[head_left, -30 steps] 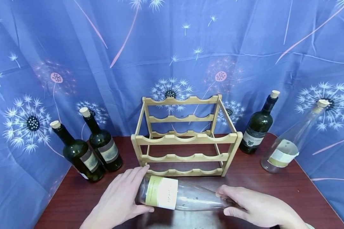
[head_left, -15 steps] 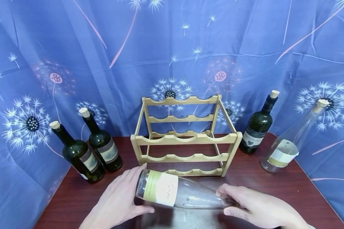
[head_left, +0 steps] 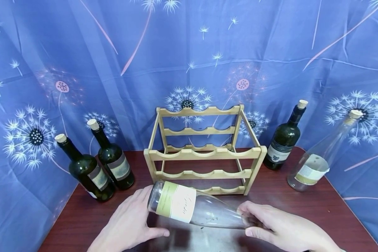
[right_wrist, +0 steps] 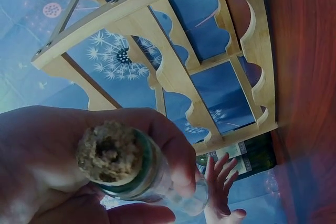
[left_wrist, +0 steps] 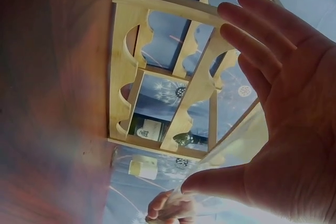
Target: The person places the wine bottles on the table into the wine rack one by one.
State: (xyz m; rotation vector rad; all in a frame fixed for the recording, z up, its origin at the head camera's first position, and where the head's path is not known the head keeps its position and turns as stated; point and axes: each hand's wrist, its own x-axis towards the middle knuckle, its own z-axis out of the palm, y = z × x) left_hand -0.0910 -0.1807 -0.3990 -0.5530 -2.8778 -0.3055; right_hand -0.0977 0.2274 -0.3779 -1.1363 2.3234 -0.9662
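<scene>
A clear glass wine bottle point(head_left: 215, 211) with a green-and-white label lies sideways in the air in front of the wooden wine rack point(head_left: 204, 154), its base to the left and slightly raised. My right hand point(head_left: 277, 224) grips it by the neck, thumb and fingers around the glass; the cork point(right_wrist: 108, 150) faces the right wrist camera. Beside the base is my left hand point(head_left: 130, 217), fingers extended and thumb spread apart. The left wrist view shows that palm point(left_wrist: 294, 129) with the glass passing behind the thumb. The rack's scalloped rails hold no bottles.
Two corked dark green bottles point(head_left: 87, 175) point(head_left: 116, 161) stand left of the rack. To its right are another dark bottle point(head_left: 281, 140) and a clear corked bottle point(head_left: 315, 164). A blue dandelion-print curtain point(head_left: 189, 45) hangs behind the reddish-brown table point(head_left: 321, 213).
The bottle's base end has risen and tilted up out of the left hand's grasp, and its label has turned. The right hand keeps its grip on the neck; both hands stay nearly in place.
</scene>
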